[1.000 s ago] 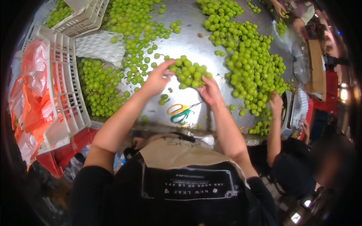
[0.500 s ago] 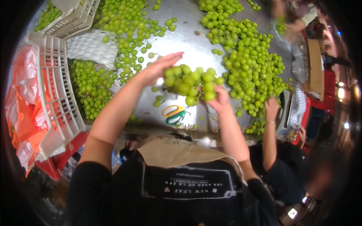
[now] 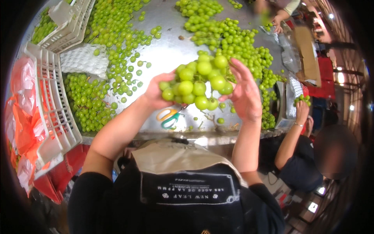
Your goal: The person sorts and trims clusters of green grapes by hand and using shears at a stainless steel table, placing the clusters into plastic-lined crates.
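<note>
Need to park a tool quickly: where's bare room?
Bare metal table shows beyond the held bunch, between loose grapes at left and the grape pile at right; a smaller patch between left forearm and scissors. Crowded beside the white crate.

Passable metal lane (image 3: 163,45) between grape heaps (image 3: 242,42)

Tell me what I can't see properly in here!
Head view, left hand: most fingertips hide behind the bunch.
Head view, scissors: the bunch hides most of the blades.
Head view, upper crate: its far end is cut off by the top edge.
Head view, far worker: mostly cut off by the top edge; one hand is blurred.
</note>
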A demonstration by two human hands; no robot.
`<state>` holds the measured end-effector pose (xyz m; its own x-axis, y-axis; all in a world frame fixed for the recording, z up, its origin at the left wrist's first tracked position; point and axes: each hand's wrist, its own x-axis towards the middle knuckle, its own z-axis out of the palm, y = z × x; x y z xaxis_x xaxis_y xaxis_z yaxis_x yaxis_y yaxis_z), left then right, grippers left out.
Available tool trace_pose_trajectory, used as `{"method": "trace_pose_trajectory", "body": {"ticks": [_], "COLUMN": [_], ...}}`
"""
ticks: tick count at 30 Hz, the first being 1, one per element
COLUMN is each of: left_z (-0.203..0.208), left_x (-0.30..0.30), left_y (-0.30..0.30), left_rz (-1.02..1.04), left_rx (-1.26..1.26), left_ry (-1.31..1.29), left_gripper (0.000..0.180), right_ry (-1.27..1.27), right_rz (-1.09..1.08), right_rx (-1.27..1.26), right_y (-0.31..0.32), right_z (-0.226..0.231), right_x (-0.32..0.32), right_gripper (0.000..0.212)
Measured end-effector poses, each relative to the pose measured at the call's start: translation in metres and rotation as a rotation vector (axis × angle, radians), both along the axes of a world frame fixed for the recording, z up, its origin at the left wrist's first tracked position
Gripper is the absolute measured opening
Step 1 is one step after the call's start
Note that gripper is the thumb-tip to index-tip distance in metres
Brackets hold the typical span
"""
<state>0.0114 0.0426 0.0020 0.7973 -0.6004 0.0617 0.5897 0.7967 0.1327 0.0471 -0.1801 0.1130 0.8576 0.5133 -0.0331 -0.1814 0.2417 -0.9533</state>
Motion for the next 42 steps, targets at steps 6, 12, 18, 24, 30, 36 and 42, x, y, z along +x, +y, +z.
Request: {"method": "trace_pose_trajectory", "body": {"ticks": [6,12,18,24,30,36,42], "left_z": [-0.003,0.013,0.014,0.016,0.005,0.023,0.068], "left_x": [-0.004,-0.011,-0.015,-0.019,-0.017,-0.014,-0.025], "left_y": [-0.006,-0.005,-0.006,-0.009,-0.005,0.001,-0.019], "left_rz": [0.015,-0.028,0.066,0.089,0.123,0.226,0.693], "left_rx": [-0.059,-0.254,-0.037,-0.063,-0.032,-0.044,0.928], "left_ry": [0.131,0.166,0.099,0.122,0.057,-0.090,-0.512], "left_gripper": [0.056,0.055,0.054,0.054,0.056,0.066,0.069], "right_ry": [-0.187,-0.594,-1.076,-1.047,-0.702,-0.689,-0.130], "right_rz": [-0.182,-0.484,-0.489,-0.338,-0.340,-0.358,-0.450], "right_rx": [-0.043,-0.317,-0.712,-0.829,-0.549,-0.523,0.115], "right_y": [0.005,0.011,0.036,0.032,0.014,-0.001,0.053], "right_z": [0.003,0.011,0.034,0.034,0.039,0.019,-0.017], "right_x": [-0.020,-0.038,-0.038,-0.039,-0.039,-0.037,-0.059], "right_gripper": [0.066,0.038,0.025,0.020,0.018,0.049,0.079]}}
